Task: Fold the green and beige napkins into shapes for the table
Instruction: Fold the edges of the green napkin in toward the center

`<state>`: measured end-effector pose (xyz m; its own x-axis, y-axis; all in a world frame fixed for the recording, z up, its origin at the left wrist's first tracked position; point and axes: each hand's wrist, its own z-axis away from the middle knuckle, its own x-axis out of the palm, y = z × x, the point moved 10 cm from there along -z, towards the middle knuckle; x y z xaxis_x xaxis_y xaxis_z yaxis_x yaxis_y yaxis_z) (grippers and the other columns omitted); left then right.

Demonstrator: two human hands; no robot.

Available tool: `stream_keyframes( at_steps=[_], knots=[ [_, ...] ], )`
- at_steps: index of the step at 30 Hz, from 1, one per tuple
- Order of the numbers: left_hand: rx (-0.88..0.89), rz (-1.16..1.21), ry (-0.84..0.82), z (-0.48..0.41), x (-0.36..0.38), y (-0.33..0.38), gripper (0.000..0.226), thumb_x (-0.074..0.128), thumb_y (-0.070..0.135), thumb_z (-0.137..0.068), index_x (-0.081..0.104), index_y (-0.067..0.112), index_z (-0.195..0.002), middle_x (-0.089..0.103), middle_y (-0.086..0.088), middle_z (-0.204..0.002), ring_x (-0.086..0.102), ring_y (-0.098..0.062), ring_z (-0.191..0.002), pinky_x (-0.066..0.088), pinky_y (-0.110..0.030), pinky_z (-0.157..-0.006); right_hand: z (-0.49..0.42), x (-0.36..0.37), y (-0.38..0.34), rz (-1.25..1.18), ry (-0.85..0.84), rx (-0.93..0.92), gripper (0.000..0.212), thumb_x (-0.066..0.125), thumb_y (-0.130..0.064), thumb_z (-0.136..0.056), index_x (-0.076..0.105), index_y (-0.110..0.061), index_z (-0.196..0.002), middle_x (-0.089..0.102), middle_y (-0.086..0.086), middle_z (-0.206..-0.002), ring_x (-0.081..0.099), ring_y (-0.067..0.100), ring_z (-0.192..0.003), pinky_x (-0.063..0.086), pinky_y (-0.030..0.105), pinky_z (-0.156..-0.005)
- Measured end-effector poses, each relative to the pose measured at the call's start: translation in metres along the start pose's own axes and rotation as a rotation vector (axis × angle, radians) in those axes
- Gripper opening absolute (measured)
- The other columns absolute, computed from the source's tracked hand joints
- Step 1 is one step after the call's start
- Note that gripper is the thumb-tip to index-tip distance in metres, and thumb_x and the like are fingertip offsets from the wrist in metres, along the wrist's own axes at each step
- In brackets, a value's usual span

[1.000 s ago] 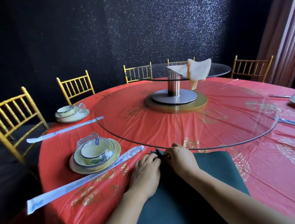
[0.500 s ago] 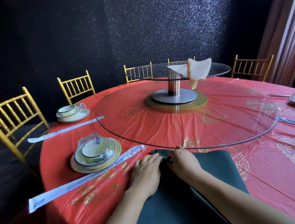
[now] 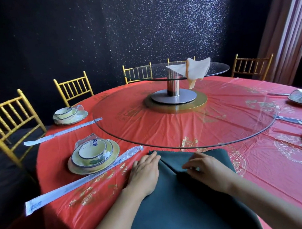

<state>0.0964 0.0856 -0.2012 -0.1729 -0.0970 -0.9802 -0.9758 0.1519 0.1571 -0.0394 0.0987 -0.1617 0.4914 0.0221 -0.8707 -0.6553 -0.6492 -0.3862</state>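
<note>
Red cloth covers the round worktop (image 3: 261, 168); at its 6 o'clock edge lies the green napkin (image 3: 181, 203). The left hand (image 3: 144, 173) presses flat and open on its 10 o'clock part. The right hand (image 3: 204, 168) pinches a raised fold. At 12 o'clock, a beige napkin (image 3: 195, 69) hangs from the upper glass tier (image 3: 143, 73). Bowls (image 3: 93, 154) sit at 9 o'clock.

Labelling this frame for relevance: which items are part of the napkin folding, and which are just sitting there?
In the job:
green napkin, flat on the table
beige napkin, on the upper glass tier
left hand and right hand, both on the green napkin

Just lying about:
wrapped bowl sets
wrapped chopsticks
glass turntable
gold chairs
</note>
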Motion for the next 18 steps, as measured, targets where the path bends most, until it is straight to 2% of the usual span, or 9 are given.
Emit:
stream_keyframes(
  at_steps=[2,6,10,13,18],
  knots=[
    [0.008,-0.020,-0.012,0.000,0.000,0.001,0.045,0.023,0.020,-0.100,0.021,0.023,-0.145,0.012,0.010,-0.156,0.015,-0.011,-0.140,0.016,-0.033,-0.111,0.030,-0.005,0.004,-0.014,-0.003,-0.025,0.038,0.043,-0.042,-0.081,0.071,-0.021,-0.096,0.054,-0.010,-0.090,0.055,0.001,-0.082,0.029,-0.006,-0.077],
    [0.004,-0.036,-0.027,0.000,0.001,0.002,0.046,0.021,0.020,-0.100,0.019,0.022,-0.146,0.010,0.010,-0.157,0.013,-0.011,-0.141,0.014,-0.034,-0.112,0.072,-0.001,0.005,-0.025,0.020,-0.079,0.033,0.042,-0.051,-0.090,0.064,-0.032,-0.103,0.053,-0.019,-0.100,0.051,-0.007,-0.096,0.037,0.002,-0.086],
    [-0.017,-0.037,-0.042,0.001,0.001,0.003,0.046,0.021,0.019,-0.100,0.017,0.023,-0.147,0.007,0.010,-0.157,0.011,-0.011,-0.142,0.012,-0.035,-0.114,0.082,0.004,-0.002,-0.045,0.096,-0.103,0.040,0.030,-0.051,-0.094,0.063,-0.031,-0.105,0.057,-0.020,-0.108,0.048,-0.010,-0.103,0.031,-0.001,-0.091],
    [-0.009,-0.042,-0.032,0.001,0.000,0.005,0.048,0.022,0.018,-0.100,0.015,0.025,-0.147,0.004,0.013,-0.157,0.012,-0.011,-0.141,0.013,-0.035,-0.113,0.078,0.007,-0.006,-0.026,0.100,-0.109,0.043,0.027,-0.049,-0.095,0.064,-0.030,-0.105,0.061,-0.018,-0.110,0.049,-0.007,-0.100,0.032,0.001,-0.090],
    [0.000,-0.087,-0.006,0.000,-0.001,0.006,0.047,0.023,0.017,-0.099,0.019,0.024,-0.146,0.011,0.011,-0.156,0.016,-0.010,-0.140,0.017,-0.031,-0.110,0.079,0.006,-0.010,0.017,0.138,-0.127,0.040,0.026,-0.047,-0.095,0.061,-0.032,-0.106,0.059,-0.019,-0.110,0.049,-0.007,-0.099,0.033,0.003,-0.090]
  ],
)
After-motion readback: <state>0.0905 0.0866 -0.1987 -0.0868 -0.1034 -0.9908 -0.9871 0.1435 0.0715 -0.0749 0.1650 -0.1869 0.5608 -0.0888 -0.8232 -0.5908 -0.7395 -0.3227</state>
